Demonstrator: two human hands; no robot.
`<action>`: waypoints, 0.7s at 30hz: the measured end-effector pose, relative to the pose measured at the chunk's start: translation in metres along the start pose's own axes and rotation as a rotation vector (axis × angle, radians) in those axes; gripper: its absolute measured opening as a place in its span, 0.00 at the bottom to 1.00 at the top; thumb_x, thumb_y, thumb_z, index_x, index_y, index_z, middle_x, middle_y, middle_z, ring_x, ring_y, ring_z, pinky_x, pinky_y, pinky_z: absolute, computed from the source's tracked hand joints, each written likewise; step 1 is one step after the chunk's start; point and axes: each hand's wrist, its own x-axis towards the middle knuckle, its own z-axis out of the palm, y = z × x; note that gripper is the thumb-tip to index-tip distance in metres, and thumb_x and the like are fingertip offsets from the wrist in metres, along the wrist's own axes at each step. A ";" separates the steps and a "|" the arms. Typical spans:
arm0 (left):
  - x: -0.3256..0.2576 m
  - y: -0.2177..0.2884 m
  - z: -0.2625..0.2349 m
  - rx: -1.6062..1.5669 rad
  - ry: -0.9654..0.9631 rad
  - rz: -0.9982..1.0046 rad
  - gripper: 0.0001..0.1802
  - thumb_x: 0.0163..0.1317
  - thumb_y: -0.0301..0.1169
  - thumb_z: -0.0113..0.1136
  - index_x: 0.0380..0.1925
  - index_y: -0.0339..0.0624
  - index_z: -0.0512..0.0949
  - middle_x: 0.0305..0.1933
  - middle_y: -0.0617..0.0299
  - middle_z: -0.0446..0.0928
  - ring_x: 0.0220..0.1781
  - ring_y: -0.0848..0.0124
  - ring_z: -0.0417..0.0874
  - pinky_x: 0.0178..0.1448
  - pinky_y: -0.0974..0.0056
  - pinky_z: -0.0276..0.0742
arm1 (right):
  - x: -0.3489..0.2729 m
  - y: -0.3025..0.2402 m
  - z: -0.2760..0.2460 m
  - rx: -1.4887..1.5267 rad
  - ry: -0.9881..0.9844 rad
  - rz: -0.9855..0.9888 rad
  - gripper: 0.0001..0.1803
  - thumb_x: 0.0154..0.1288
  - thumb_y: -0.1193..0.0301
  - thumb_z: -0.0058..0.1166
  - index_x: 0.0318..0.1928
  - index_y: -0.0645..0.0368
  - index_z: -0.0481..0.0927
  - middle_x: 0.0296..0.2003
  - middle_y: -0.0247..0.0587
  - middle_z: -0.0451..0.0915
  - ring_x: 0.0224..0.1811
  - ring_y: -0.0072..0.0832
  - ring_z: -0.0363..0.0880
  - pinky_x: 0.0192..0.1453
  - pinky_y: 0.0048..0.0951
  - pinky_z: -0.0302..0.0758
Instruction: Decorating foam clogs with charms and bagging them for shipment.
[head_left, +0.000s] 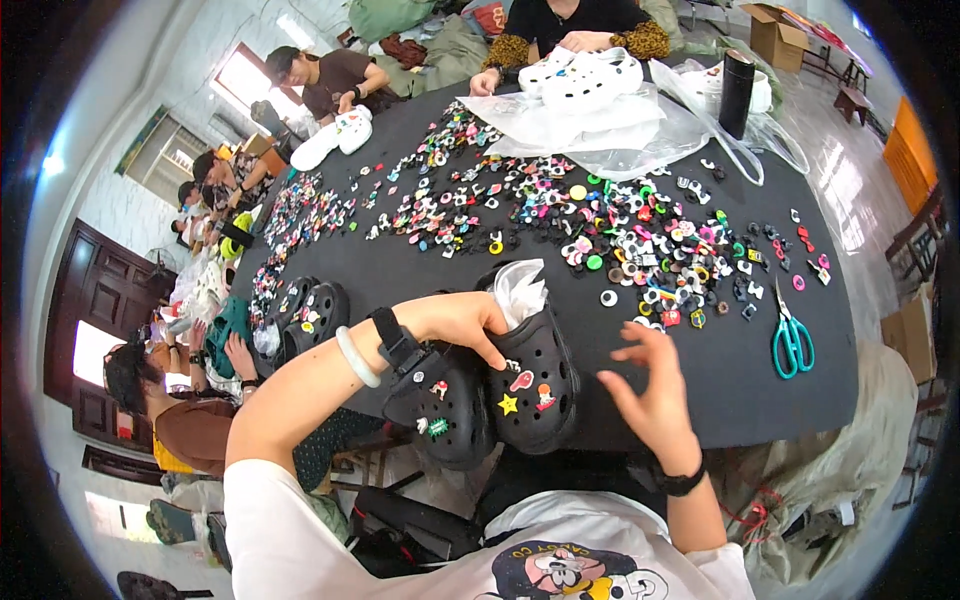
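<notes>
Two black clogs sit side by side at the near table edge, toes toward me. The right clog [535,395] carries several charms, among them a yellow star [508,404], and crumpled white stuffing [520,293] sticks out of its opening. My left hand [460,322] holds this clog near its opening, one finger reaching down onto the upper beside a small charm. Its other fingertips are partly hidden. The left clog [455,415] bears a few charms and lies partly under my left forearm. To the right, my right hand [650,385] hovers with fingers apart, holding nothing visible.
Loose shoe charms [640,245] spread across the dark table [640,400]. Teal-handled scissors [792,345] lie at the right. Farther back are a black bottle [735,95], clear plastic bags and white clogs [580,78]. More black clogs [310,320] stand left; several people work around the table.
</notes>
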 end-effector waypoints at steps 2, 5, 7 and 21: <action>0.006 -0.002 0.000 0.045 -0.011 -0.006 0.18 0.52 0.32 0.73 0.39 0.31 0.83 0.29 0.64 0.85 0.32 0.81 0.76 0.38 0.68 0.74 | -0.015 0.013 -0.021 0.026 0.068 0.145 0.31 0.54 0.78 0.66 0.59 0.61 0.69 0.49 0.46 0.77 0.43 0.33 0.82 0.51 0.35 0.75; 0.004 -0.011 0.009 -0.036 0.072 0.155 0.18 0.52 0.36 0.73 0.32 0.30 0.82 0.21 0.57 0.79 0.27 0.79 0.72 0.33 0.65 0.70 | -0.038 0.034 -0.040 0.006 0.093 0.278 0.30 0.56 0.81 0.63 0.60 0.60 0.69 0.49 0.45 0.76 0.43 0.28 0.81 0.50 0.30 0.74; 0.003 -0.003 0.009 0.138 0.160 0.145 0.22 0.51 0.40 0.73 0.23 0.29 0.77 0.16 0.50 0.66 0.23 0.76 0.66 0.30 0.61 0.65 | -0.051 0.045 -0.043 0.013 0.149 0.292 0.26 0.57 0.83 0.61 0.57 0.61 0.72 0.46 0.44 0.78 0.41 0.27 0.82 0.47 0.28 0.75; -0.004 -0.003 0.030 0.127 0.448 0.176 0.23 0.45 0.39 0.77 0.20 0.32 0.74 0.33 0.51 0.75 0.42 0.54 0.76 0.49 0.57 0.70 | -0.048 0.046 -0.036 -0.115 0.023 0.064 0.13 0.53 0.81 0.64 0.40 0.59 0.80 0.30 0.38 0.82 0.30 0.33 0.81 0.36 0.31 0.74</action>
